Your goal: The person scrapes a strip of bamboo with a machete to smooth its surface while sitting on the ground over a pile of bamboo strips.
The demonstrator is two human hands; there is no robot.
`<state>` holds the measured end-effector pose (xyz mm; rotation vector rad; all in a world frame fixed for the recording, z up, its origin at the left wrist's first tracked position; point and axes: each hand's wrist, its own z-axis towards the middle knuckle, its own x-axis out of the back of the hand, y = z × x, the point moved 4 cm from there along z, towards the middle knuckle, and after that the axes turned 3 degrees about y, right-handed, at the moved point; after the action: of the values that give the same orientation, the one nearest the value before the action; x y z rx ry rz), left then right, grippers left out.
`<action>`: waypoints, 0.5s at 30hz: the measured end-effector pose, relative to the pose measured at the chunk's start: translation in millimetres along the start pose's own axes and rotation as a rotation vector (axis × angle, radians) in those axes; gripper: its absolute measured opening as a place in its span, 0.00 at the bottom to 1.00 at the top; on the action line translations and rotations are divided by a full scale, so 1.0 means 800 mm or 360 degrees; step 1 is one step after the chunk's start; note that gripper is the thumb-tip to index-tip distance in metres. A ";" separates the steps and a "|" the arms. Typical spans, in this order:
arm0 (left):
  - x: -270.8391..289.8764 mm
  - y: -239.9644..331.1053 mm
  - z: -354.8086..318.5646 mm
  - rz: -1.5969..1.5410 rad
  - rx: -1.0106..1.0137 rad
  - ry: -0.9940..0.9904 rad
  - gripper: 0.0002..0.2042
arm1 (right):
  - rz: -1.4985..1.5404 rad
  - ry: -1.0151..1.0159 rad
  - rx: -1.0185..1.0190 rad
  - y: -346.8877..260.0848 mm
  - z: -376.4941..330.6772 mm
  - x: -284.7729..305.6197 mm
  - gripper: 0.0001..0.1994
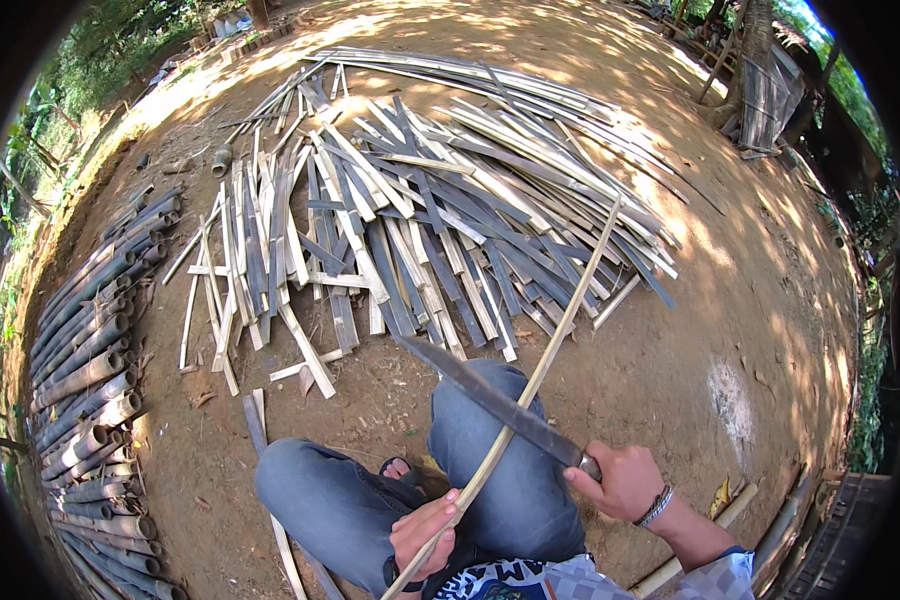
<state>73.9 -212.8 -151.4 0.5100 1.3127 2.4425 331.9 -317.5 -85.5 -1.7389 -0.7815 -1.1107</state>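
Note:
My right hand is closed round the handle of a machete, whose long dark blade points up and left over my knee. A long pale bamboo strip slants from my lap toward the upper right, and the blade crosses it near the middle. Lower down, my left hand grips the strip close to its near end. The strip's far end reaches over the edge of a big pile of split bamboo strips, pale on one face and dark on the other.
Whole bamboo poles lie stacked along the left. Two loose strips rest on the ground beside my left leg. A pale pole lies at the lower right, near a dark slatted thing. A tree trunk stands at the far right.

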 end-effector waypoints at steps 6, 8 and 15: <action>0.000 0.011 0.010 0.0064 -0.0123 -0.0167 0.12 | -0.0098 0.0053 -0.0002 0.006 0.007 0.017 0.27; -0.002 0.015 0.016 0.0049 -0.0164 -0.0236 0.13 | -0.0078 0.0178 -0.0081 0.017 0.012 0.017 0.27; 0.002 0.022 0.019 0.0202 -0.0266 -0.0366 0.14 | -0.0184 -0.0067 0.0038 0.004 -0.001 0.029 0.27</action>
<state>77.6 -210.6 -128.1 0.8230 1.0028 2.4770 343.3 -318.1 -65.3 -1.7199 -0.9273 -1.1399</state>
